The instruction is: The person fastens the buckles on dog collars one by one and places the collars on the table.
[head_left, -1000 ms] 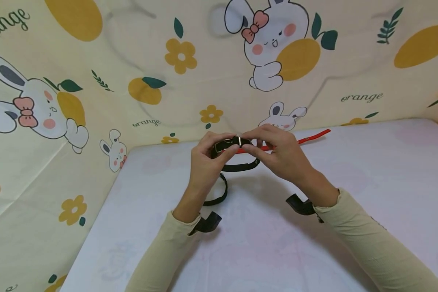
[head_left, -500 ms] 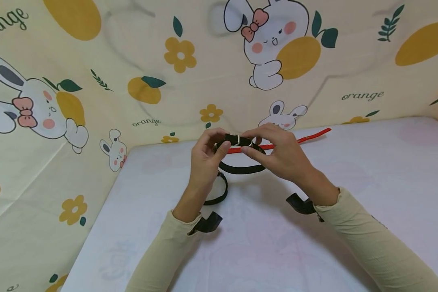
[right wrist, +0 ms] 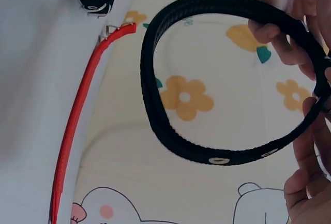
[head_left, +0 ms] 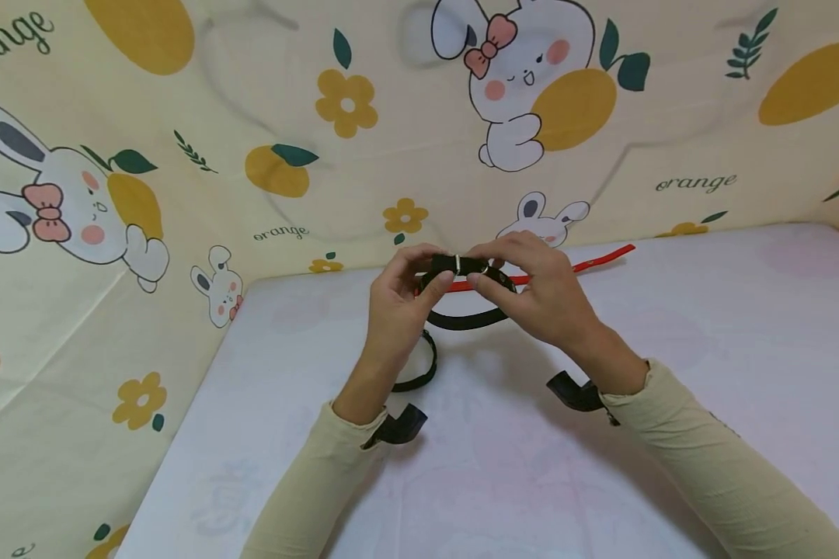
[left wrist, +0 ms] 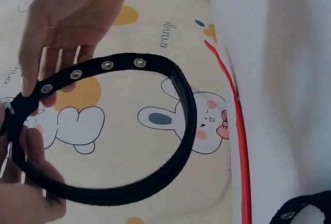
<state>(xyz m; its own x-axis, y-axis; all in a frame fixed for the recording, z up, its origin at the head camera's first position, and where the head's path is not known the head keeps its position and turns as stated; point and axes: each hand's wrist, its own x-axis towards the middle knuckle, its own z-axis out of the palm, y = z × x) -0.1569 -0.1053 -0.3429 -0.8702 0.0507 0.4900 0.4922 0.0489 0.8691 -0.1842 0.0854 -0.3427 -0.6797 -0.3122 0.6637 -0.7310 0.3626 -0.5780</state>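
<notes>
Both hands (head_left: 475, 299) pinching black collar (head_left: 467, 320) between them, apparently at its buckle.

Both forearms, in beige sleeves, reach forward from the lower edge of the head view and converge at the middle, with a dark strap around each wrist. The left hand (head_left: 397, 307) is raised with its thumb and curled fingers pinching at the top, palm turned toward the other hand. The right hand (head_left: 540, 299) meets it from the opposite side, knuckles up, fingertips pinching just beside the left thumb.
</notes>
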